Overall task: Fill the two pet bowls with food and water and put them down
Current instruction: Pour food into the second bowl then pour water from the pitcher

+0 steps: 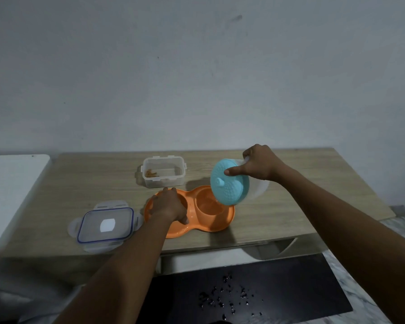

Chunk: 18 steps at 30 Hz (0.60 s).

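Orange glossy double bowl [211,222] under clasping left fingers [172,194]; right fingers [235,170] around tilted teal-lidded translucent jug [232,185].

The left hand [168,204] lies over the left well of the orange double bowl [218,220], and the tilted jug [229,181], gripped by the right hand [260,163], hangs over the right well, blocking both from above. The clear container [163,171] stands just behind the bowl, with its lid [105,225] just to the left. Bare table [290,218] lies open to the right.
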Each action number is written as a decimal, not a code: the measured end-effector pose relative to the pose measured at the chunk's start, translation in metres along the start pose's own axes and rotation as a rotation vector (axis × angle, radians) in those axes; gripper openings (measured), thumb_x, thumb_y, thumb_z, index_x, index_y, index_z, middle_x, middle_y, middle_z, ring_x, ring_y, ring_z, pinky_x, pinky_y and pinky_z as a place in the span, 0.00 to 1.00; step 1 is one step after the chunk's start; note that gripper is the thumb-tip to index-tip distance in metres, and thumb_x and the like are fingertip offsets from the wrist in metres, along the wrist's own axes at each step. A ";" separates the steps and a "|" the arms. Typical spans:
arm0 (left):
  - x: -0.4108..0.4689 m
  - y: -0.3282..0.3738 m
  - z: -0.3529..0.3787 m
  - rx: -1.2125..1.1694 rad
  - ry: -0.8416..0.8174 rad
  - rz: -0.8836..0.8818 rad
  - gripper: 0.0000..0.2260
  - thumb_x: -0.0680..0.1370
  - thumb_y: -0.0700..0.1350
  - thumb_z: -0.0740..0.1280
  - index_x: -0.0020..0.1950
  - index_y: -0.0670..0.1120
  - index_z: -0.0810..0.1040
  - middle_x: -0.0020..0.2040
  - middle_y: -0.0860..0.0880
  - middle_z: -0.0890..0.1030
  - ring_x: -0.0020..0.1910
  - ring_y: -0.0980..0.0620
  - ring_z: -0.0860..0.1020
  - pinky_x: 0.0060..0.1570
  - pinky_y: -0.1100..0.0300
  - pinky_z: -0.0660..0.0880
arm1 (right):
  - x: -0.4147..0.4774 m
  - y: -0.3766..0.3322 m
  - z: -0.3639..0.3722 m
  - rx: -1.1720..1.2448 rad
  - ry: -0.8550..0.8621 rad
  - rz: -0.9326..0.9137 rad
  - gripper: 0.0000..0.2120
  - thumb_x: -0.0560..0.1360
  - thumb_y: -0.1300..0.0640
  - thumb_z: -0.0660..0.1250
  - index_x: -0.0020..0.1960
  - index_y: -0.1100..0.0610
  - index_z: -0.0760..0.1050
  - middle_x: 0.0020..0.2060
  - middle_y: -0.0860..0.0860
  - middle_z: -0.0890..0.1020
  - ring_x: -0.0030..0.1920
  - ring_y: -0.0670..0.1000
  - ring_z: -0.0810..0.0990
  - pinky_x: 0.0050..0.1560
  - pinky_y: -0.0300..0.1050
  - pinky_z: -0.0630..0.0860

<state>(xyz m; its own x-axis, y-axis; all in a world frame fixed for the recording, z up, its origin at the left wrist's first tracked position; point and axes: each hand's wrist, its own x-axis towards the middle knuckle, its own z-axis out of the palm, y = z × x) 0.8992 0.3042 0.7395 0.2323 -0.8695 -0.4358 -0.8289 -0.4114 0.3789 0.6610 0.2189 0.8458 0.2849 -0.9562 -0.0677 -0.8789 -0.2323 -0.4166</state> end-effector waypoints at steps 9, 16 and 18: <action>0.004 -0.003 0.003 -0.016 0.008 0.001 0.50 0.60 0.46 0.84 0.77 0.45 0.63 0.73 0.44 0.68 0.73 0.38 0.65 0.65 0.39 0.71 | 0.001 -0.006 -0.004 -0.092 0.014 -0.007 0.32 0.61 0.31 0.78 0.28 0.57 0.67 0.25 0.50 0.70 0.30 0.50 0.69 0.32 0.44 0.64; 0.006 -0.005 0.005 -0.003 0.014 0.016 0.52 0.59 0.47 0.84 0.77 0.46 0.62 0.74 0.44 0.67 0.75 0.37 0.63 0.67 0.41 0.69 | -0.001 -0.008 -0.008 -0.131 0.029 -0.009 0.32 0.60 0.30 0.78 0.29 0.57 0.69 0.25 0.50 0.72 0.30 0.49 0.70 0.31 0.44 0.65; 0.008 -0.006 0.005 -0.015 0.013 0.017 0.52 0.59 0.47 0.84 0.78 0.46 0.62 0.74 0.44 0.67 0.74 0.37 0.63 0.67 0.41 0.70 | -0.001 -0.009 -0.009 -0.136 0.031 -0.010 0.32 0.60 0.30 0.78 0.29 0.57 0.69 0.25 0.50 0.72 0.30 0.49 0.70 0.31 0.43 0.65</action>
<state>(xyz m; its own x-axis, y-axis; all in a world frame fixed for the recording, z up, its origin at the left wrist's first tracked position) 0.9028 0.3014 0.7298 0.2249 -0.8801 -0.4181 -0.8253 -0.4002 0.3984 0.6656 0.2210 0.8576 0.2832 -0.9584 -0.0350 -0.9205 -0.2614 -0.2904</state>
